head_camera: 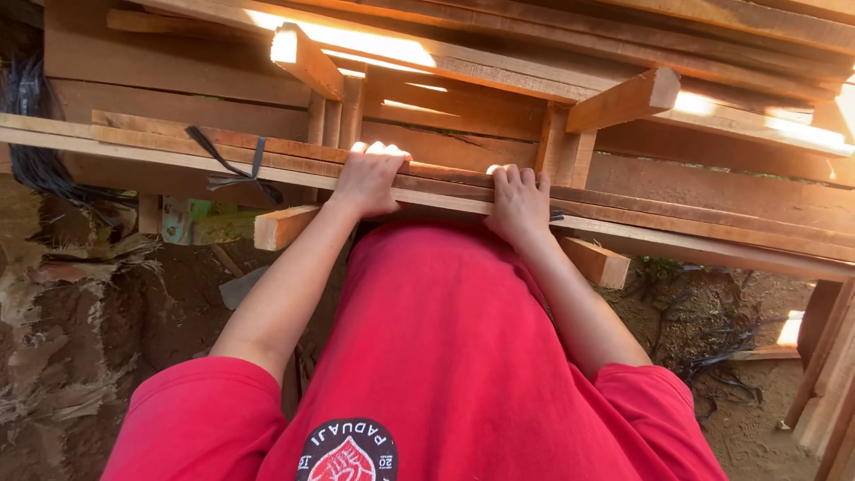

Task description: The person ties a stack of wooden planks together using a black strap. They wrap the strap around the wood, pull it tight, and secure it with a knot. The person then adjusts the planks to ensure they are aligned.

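Planks (623, 214) in a thin stack run long-ways from far left to near right across the view, lying directly ahead of the red-shirted person at waist height. Both hands rest palm-down on the stack's top with fingers curled over its far edge, gripping it: the left hand (367, 181) sits slightly farther along to the left, the right hand (519, 203) just beside it and a little nearer. A black strap (233, 167) hangs over the stack well left of both hands, closer to the left one.
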